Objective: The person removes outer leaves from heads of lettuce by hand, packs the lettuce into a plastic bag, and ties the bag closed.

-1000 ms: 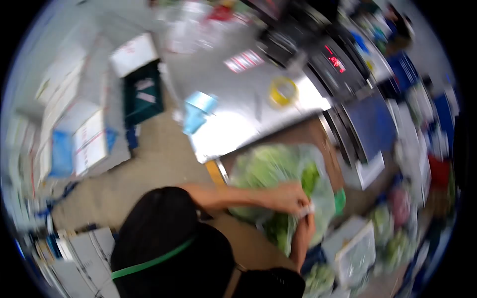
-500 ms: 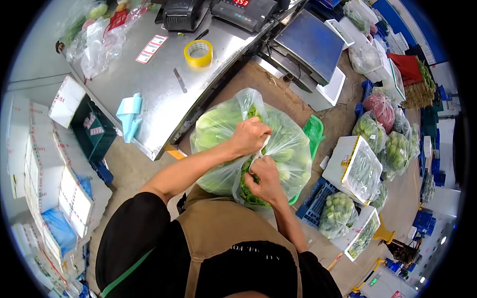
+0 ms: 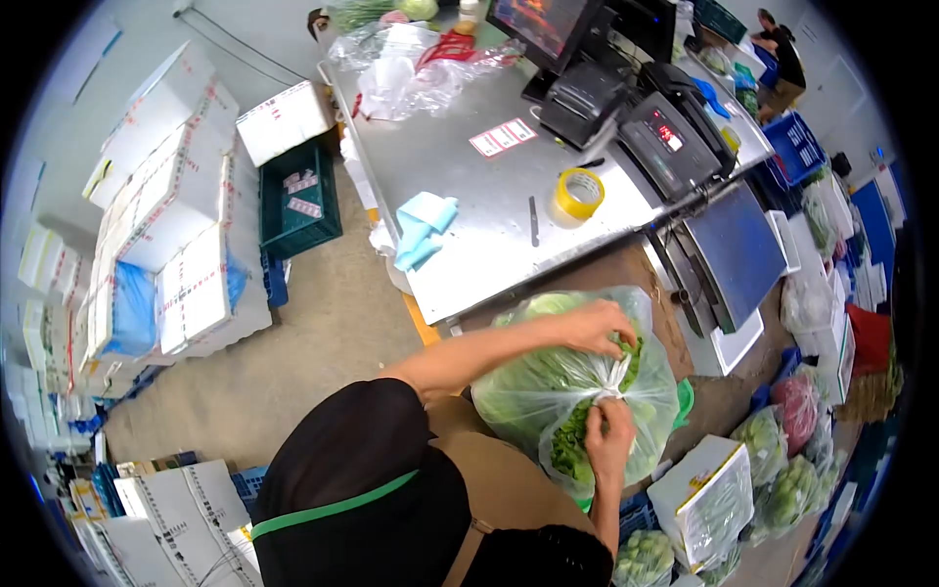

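A large clear plastic bag (image 3: 518, 367) full of leafy green vegetables stands in front of my body, beside the metal table. Its mouth is drawn together into a white twisted knot (image 3: 611, 380). Curled green leaves (image 3: 570, 445) show at openings on either side of that knot. My left hand (image 3: 599, 328) is above it, fingers bent and closed on the bag's plastic. Just below the knot, my right hand (image 3: 610, 428) pinches the gathered plastic, its fingers curled.
On the metal table (image 3: 469, 249) lie yellow tape (image 3: 579, 193), a knife (image 3: 534, 221), a blue cloth (image 3: 425, 227) and labels (image 3: 502, 138). A scale (image 3: 734, 249) stands right of it. White foam boxes (image 3: 186, 205) are stacked left; bagged vegetables (image 3: 787, 489) sit right.
My view has swung left, so the table and bag appear farther right. The bunched plastic between my hands is now a tight knot, and my left hand's fist has loosened somewhat.
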Tool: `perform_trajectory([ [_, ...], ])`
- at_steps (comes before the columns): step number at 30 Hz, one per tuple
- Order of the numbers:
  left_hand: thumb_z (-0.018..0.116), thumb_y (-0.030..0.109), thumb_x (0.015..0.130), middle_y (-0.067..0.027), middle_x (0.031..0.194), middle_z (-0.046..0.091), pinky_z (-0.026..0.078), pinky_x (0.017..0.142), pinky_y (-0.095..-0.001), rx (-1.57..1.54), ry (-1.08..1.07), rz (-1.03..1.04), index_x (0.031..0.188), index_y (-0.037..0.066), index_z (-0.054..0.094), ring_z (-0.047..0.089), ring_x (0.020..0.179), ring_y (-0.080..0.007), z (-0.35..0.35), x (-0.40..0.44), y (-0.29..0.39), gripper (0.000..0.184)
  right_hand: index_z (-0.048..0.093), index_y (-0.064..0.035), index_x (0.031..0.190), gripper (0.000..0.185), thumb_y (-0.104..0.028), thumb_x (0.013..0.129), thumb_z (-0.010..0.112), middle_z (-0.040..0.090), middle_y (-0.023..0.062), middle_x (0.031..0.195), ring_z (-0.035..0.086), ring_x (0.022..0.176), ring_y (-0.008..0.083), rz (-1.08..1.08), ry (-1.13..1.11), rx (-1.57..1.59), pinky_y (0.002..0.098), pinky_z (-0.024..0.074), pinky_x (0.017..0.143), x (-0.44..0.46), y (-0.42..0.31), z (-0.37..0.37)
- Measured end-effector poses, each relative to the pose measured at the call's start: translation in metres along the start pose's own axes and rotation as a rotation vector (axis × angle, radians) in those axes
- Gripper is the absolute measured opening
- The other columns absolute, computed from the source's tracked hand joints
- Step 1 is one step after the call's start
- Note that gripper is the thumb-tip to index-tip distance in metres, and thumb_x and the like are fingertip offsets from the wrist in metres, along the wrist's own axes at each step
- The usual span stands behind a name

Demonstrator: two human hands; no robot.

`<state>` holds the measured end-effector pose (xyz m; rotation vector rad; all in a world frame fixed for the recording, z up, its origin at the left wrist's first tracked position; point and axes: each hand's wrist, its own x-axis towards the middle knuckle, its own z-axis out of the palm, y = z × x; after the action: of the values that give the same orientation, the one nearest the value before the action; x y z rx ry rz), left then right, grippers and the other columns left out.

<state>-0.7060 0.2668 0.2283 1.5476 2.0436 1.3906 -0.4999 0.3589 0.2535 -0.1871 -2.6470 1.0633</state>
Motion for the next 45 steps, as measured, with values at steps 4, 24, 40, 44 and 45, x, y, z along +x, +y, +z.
perform_trajectory([
  [4,0.075,0.02,0.071,-0.0126,0.108,0.065,0.049,0.084,-0.0373,0.126,0.259,-0.262,0.114,0.007,0.062,0.062,0.097,-0.0263,-0.123,-0.062,-0.093,0.047,0.06,0.0043,0.102,0.021,0.004,0.081,0.059,0.059,0.0178,0.1,0.058,0.085,0.0305,0.102,0.223,-0.005,0.0362,0.0465,0.07,-0.008,-0.015,-0.015],
  [24,0.079,0.008,0.069,0.0031,0.07,0.05,0.034,0.056,-0.0261,-0.099,-0.064,-0.5,0.084,0.003,0.059,0.04,0.065,-0.0059,-0.149,-0.084,0.01,0.026,0.06,0.0045,0.099,0.03,0.003,0.07,0.067,0.06,0.0176,0.1,0.059,0.085,0.0337,-0.48,0.332,0.016,0.0401,0.0468,0.075,0.051,-0.083,-0.006],
  [40,0.074,0.005,0.072,0.0001,0.075,0.056,0.039,0.06,-0.0249,-0.349,-0.478,-0.384,0.099,0.0,0.062,0.046,0.069,-0.0078,0.054,-0.019,0.154,0.029,0.063,0.0011,0.083,0.011,0.001,0.073,0.066,0.063,0.0133,0.077,0.062,0.067,0.0292,0.04,0.763,0.172,0.0349,0.0491,0.059,-0.063,-0.011,-0.056],
  [44,0.074,0.005,0.074,0.0022,0.079,0.056,0.041,0.064,-0.025,-0.536,-0.612,-0.449,0.104,0.0,0.061,0.047,0.071,-0.008,0.091,-0.017,0.164,0.033,0.064,0.0041,0.084,0.008,-0.001,0.078,0.063,0.066,0.0091,0.072,0.062,0.062,0.0124,0.378,0.803,0.311,0.0266,0.0482,0.055,-0.103,0.012,-0.079],
  [45,0.074,0.005,0.074,0.0019,0.08,0.057,0.042,0.064,-0.025,-0.565,-0.63,-0.451,0.105,0.0,0.061,0.048,0.072,-0.0082,0.097,-0.018,0.17,0.034,0.065,0.0048,0.086,0.011,-0.004,0.081,0.062,0.065,0.0046,0.072,0.059,0.064,0.0074,0.501,0.814,0.483,0.0245,0.0461,0.055,-0.113,0.025,-0.082],
])
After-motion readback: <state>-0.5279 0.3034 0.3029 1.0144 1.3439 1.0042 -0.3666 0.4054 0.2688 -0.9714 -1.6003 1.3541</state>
